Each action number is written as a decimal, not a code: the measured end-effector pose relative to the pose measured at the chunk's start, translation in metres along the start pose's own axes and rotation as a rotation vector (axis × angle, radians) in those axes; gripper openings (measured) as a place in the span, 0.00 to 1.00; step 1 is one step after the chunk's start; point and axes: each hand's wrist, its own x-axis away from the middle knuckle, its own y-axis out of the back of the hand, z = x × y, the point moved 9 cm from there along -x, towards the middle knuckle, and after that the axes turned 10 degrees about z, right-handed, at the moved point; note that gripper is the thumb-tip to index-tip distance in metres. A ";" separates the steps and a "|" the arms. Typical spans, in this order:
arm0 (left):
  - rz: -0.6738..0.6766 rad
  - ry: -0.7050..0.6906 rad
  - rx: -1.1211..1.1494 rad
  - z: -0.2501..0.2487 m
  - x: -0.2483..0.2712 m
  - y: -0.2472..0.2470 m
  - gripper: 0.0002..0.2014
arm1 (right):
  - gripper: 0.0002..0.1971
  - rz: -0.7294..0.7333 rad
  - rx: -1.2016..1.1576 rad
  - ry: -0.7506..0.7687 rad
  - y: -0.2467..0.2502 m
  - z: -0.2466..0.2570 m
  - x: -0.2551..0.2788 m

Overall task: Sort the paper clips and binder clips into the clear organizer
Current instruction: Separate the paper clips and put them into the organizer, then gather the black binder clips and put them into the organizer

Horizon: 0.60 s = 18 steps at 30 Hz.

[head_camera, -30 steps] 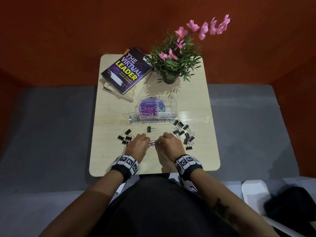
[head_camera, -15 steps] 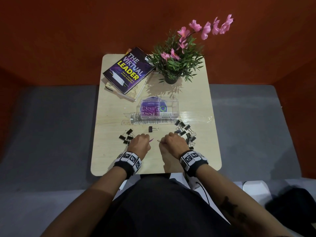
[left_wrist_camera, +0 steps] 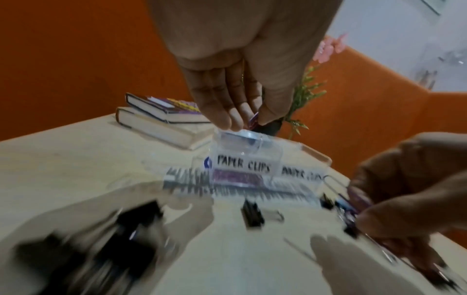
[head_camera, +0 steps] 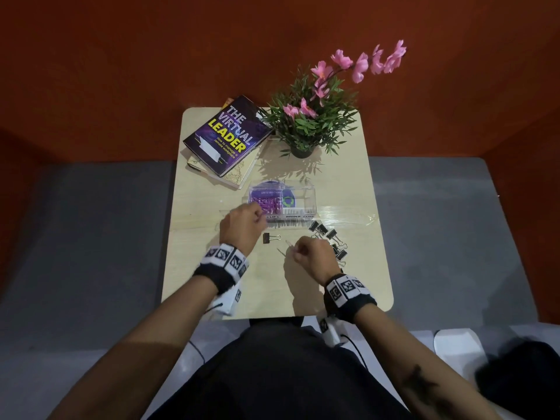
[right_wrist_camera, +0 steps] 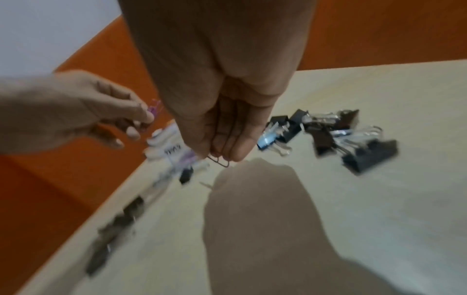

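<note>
The clear organizer [head_camera: 298, 194] stands mid-table, its left bin full of purple paper clips [head_camera: 268, 204]; the label reads PAPER CLIPS [left_wrist_camera: 243, 164]. My left hand [head_camera: 260, 216] hovers at that bin's front left corner and pinches a purple paper clip [left_wrist_camera: 254, 120] between thumb and fingers. My right hand [head_camera: 292, 249] stays nearer me and pinches a thin paper clip [right_wrist_camera: 219, 160]. One black binder clip [head_camera: 270, 238] lies between the hands. A pile of black binder clips [head_camera: 330, 237] sits just right of the right hand.
A stack of books [head_camera: 225, 137] and a potted plant with pink flowers [head_camera: 312, 122] stand at the back of the small wooden table [head_camera: 363, 192]. More binder clips [left_wrist_camera: 113, 239] lie blurred under my left wrist. An orange wall surrounds the far side.
The hands were together near the front edge, both on purple clips. They have parted: the left hand has moved forward to the organizer with a clip, the right has stayed.
</note>
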 end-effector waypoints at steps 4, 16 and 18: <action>0.039 0.047 -0.023 -0.013 -0.037 0.012 0.02 | 0.07 -0.092 -0.148 0.001 0.042 0.026 -0.015; -0.023 0.051 -0.006 0.039 0.016 0.006 0.06 | 0.10 -0.127 -0.019 0.033 0.065 0.082 -0.072; -0.050 0.094 -0.014 0.060 0.029 0.013 0.07 | 0.10 -0.217 -0.046 0.041 0.076 0.069 -0.055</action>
